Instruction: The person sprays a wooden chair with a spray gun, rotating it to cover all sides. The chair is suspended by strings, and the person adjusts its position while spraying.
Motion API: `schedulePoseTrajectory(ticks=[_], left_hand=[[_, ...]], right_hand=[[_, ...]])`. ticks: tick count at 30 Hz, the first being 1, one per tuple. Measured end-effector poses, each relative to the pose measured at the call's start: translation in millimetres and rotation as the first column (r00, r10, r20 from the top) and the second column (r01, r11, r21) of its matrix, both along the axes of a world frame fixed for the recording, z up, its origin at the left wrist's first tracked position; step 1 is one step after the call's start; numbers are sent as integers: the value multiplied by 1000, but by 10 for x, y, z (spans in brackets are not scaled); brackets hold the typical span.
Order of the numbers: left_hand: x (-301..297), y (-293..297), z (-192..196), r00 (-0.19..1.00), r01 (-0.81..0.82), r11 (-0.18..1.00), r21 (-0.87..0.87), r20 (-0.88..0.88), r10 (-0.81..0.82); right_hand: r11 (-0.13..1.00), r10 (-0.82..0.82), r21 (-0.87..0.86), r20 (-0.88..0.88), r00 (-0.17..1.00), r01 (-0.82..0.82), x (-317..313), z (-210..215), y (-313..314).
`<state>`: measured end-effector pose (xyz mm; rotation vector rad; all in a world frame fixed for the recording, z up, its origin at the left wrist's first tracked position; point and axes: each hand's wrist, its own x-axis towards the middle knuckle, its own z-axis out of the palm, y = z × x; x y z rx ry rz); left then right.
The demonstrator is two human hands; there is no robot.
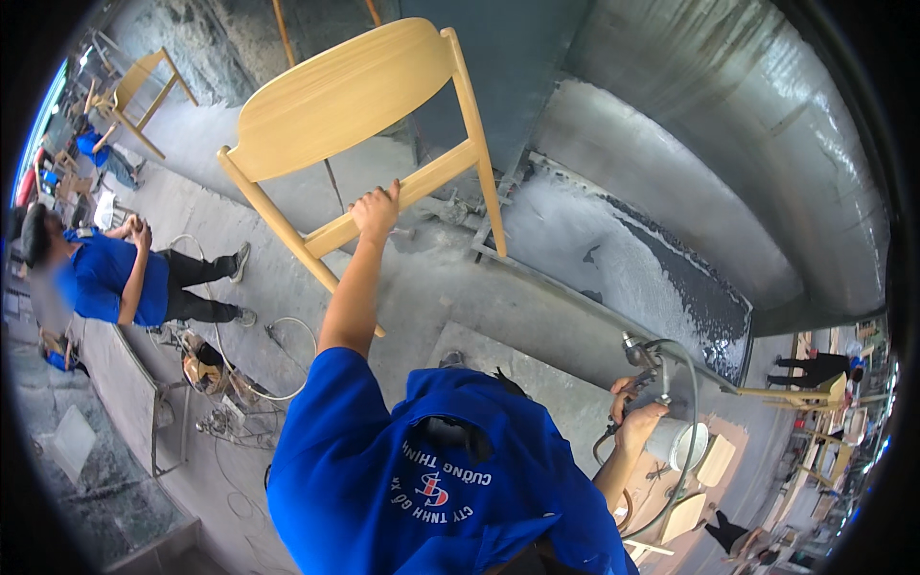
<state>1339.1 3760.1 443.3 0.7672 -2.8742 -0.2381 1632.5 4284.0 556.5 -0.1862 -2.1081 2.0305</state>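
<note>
My left hand (376,209) is closed around the lower crossbar of a light wooden chair frame (350,96). The frame has a broad curved backrest and long tapered legs, and it is held up in front of me, tilted. On the right side, my right hand (636,424) grips a metal spray gun (644,356) by its handle, some way from the chair frame. A thin hose (694,402) curves down from the gun. Part of the gun's handle is hidden behind my fingers.
A metal spray booth (709,115) with a trough of foamy water (604,249) stands ahead to the right. Beside my right hand are a white bucket (677,443) and wooden pieces (682,517). At left, a co-worker in blue (120,273) stands near hoses; another chair frame (142,84) hangs beyond.
</note>
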Motion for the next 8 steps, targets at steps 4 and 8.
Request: schedulePoseTrajectory(ticks=[4,8], left_hand=[[-109,-96,-80,998,-56,996,62,45,54],[-54,-316,-270,999,36,994,108,-15,-34]], right_hand=[[993,-30,121,137,990,13,31,-402,-129],[958,218,128,254,942,-256,19,-571,-39]])
